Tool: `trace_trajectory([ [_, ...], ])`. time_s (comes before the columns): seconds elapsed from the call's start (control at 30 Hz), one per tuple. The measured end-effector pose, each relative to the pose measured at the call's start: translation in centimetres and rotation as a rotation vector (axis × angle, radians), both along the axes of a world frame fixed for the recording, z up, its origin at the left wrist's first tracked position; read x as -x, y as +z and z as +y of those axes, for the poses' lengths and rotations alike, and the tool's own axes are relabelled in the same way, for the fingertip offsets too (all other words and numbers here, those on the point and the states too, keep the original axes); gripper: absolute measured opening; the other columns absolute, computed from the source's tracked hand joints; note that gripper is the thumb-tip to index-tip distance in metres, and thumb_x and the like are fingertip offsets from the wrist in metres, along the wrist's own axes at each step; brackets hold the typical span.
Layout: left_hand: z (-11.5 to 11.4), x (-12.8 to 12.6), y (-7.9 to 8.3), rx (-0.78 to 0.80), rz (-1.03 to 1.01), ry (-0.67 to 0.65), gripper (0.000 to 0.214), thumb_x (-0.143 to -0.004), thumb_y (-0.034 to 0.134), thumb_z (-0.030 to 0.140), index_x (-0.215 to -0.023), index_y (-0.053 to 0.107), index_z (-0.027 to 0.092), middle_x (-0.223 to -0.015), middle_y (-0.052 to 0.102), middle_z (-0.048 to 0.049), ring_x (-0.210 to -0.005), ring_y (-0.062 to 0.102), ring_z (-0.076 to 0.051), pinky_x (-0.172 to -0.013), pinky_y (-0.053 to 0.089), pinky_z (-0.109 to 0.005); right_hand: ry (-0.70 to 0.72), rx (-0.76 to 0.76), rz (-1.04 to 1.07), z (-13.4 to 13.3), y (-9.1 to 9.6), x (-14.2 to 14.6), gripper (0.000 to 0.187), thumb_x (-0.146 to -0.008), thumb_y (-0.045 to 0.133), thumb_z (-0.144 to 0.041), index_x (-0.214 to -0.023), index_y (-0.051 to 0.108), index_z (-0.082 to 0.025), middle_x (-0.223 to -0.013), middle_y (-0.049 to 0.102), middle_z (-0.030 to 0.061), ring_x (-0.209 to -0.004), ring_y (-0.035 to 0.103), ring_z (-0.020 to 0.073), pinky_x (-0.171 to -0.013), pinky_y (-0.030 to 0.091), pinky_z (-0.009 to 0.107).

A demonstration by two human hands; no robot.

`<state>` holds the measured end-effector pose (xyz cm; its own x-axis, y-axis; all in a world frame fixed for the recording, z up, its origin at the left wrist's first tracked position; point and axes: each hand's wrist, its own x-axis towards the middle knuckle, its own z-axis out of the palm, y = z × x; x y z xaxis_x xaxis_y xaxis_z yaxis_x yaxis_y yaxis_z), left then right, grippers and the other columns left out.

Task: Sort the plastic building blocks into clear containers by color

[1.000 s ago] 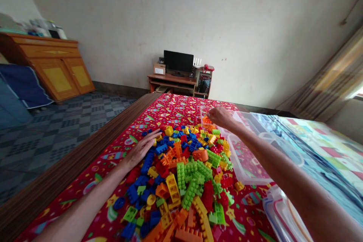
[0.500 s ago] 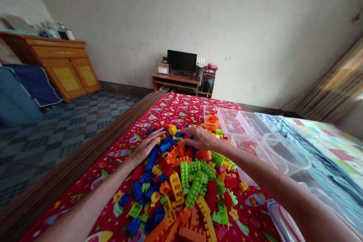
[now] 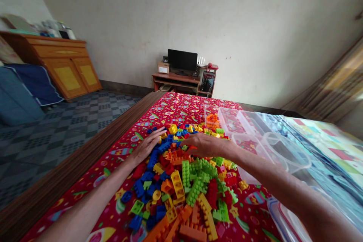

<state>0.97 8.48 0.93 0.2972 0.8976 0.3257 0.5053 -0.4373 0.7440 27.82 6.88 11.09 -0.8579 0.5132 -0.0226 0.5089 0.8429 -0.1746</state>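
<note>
Closest to my camera, a fat orange block (image 3: 193, 231) lies at the near edge of the pile of blocks (image 3: 195, 189). The pile sits in the middle of a red cloth (image 3: 181, 105) with bright pictures on it. On the right, by the right arm, I see clear plastic pieces (image 3: 279, 215) with blue and red edges. On the pile's left side, a round blue block (image 3: 126, 196) lies on the cloth.

A bit farther up, a long yellow block (image 3: 177, 186) leans next to lots of bumpy green ones. My left hand (image 3: 146, 147) rests along the pile's left edge, flat, with its fingers stretched out and nothing in them. My right hand (image 3: 205, 145) is over the pile with its fingers bent. A reddish-orange bit shows by the thumb, but I can't tell if the fingers have hold of it.

Past that hand, some orange blocks (image 3: 212, 120) sit in a small clear box (image 3: 206, 109). More clear boxes (image 3: 249, 121) stand to its right. Far away, I see a brown desk (image 3: 176, 79) with a black screen (image 3: 182, 60) on top, against the pale wall (image 3: 181, 11).
</note>
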Motion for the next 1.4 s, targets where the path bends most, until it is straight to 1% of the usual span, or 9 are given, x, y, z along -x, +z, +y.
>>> trace_trajectory([
  [0.17, 0.5, 0.1, -0.6, 0.001, -0.025, -0.002, 0.069, -0.088, 0.033, 0.067, -0.132, 0.056, 0.019, -0.150, 0.041, -0.0088, -0.137, 0.038, -0.029, -0.115, 0.029, -0.045, -0.067, -0.093, 0.352, -0.1, 1.1, 0.4, 0.026, -0.090, 0.053, -0.018, -0.112, 0.065, -0.013, -0.097, 0.067, 0.0105, -0.085, 0.062, 0.0168, -0.075, 0.048, 0.028],
  [0.27, 0.7, 0.2, -0.7, -0.006, -0.021, -0.005, 0.071, -0.087, 0.032, 0.069, -0.131, 0.057, 0.018, -0.148, 0.043, -0.0095, -0.136, 0.039, -0.030, -0.115, 0.027, -0.046, -0.024, -0.083, 0.473, -0.4, 0.3, 1.9, 0.025, -0.093, 0.050, -0.020, -0.112, 0.064, -0.013, -0.100, 0.066, 0.0110, -0.086, 0.062, 0.0162, -0.076, 0.048, 0.028],
  [0.4, 0.3, 0.1, -0.1, 0.008, 0.000, -0.023, 0.068, -0.089, 0.033, 0.065, -0.132, 0.057, 0.018, -0.149, 0.042, -0.0091, -0.137, 0.038, -0.030, -0.116, 0.026, -0.047, 0.165, -0.012, 0.282, -0.3, -2.1, 3.5, 0.024, -0.090, 0.056, -0.024, -0.110, 0.063, -0.013, -0.099, 0.066, 0.0118, -0.086, 0.062, 0.0171, -0.077, 0.048, 0.027],
  [0.5, -0.1, -0.1, 0.3, 0.018, -0.010, -0.031, 0.066, -0.090, 0.033, 0.063, -0.132, 0.057, 0.018, -0.150, 0.041, -0.0089, -0.138, 0.036, -0.030, -0.116, 0.024, -0.047, 0.146, 0.026, 0.206, 0.1, -3.1, 3.7, 0.032, -0.086, 0.060, -0.021, -0.118, 0.060, -0.015, -0.102, 0.068, 0.0107, -0.089, 0.063, 0.0176, -0.079, 0.048, 0.026],
  [0.6, -0.2, -0.2, 0.4, 0.022, -0.013, -0.032, 0.065, -0.090, 0.032, 0.062, -0.131, 0.057, 0.018, -0.150, 0.040, -0.0087, -0.139, 0.035, -0.030, -0.117, 0.022, -0.047, 0.105, 0.052, 0.214, 0.4, -2.9, 3.3, 0.037, -0.086, 0.059, -0.017, -0.122, 0.058, -0.015, -0.111, 0.067, 0.0111, -0.097, 0.063, 0.0184, -0.084, 0.047, 0.028],
  [0.77, -0.2, -0.1, 0.3, 0.022, -0.017, -0.035, 0.065, -0.090, 0.033, 0.062, -0.132, 0.056, 0.017, -0.150, 0.040, -0.0096, -0.138, 0.036, -0.030, -0.117, 0.023, -0.047, 0.072, 0.101, 0.188, 0.4, -2.8, 3.8, 0.045, -0.082, 0.068, -0.033, -0.123, 0.059, -0.015, -0.108, 0.068, 0.0118, -0.094, 0.064, 0.0192, -0.081, 0.047, 0.026],
  [0.93, 0.0, -0.1, 0.3, -0.001, 0.003, -0.037, 0.068, -0.089, 0.031, 0.064, -0.131, 0.057, 0.017, -0.148, 0.043, -0.0104, -0.137, 0.038, -0.030, -0.116, 0.026, -0.047, 0.104, -0.013, 0.121, -0.6, -3.2, 4.9, 0.040, -0.080, 0.068, -0.030, -0.116, 0.060, -0.014, -0.101, 0.065, 0.0114, -0.090, 0.062, 0.0198, -0.076, 0.046, 0.028],
  [1.17, 0.5, 0.1, -0.3, -0.032, 0.033, -0.030, 0.067, -0.090, 0.030, 0.062, -0.130, 0.058, 0.016, -0.145, 0.048, -0.0111, -0.136, 0.039, -0.029, -0.115, 0.029, -0.045, 0.064, -0.118, -0.024, -3.1, -1.7, 5.3, 0.037, -0.084, 0.062, -0.033, -0.116, 0.059, -0.015, -0.098, 0.065, 0.0114, -0.078, 0.060, 0.0182, -0.065, 0.045, 0.027],
  [1.4, 0.4, 0.1, -0.1, -0.033, 0.043, -0.013, 0.067, -0.090, 0.030, 0.063, -0.131, 0.058, 0.017, -0.144, 0.048, -0.0099, -0.135, 0.041, -0.028, -0.115, 0.029, -0.043, 0.020, 0.094, 0.219, -1.7, -2.2, 4.7, 0.022, -0.083, 0.063, -0.028, -0.102, 0.063, -0.016, -0.088, 0.068, 0.0042, -0.076, 0.060, 0.0140, -0.067, 0.043, 0.022],
])
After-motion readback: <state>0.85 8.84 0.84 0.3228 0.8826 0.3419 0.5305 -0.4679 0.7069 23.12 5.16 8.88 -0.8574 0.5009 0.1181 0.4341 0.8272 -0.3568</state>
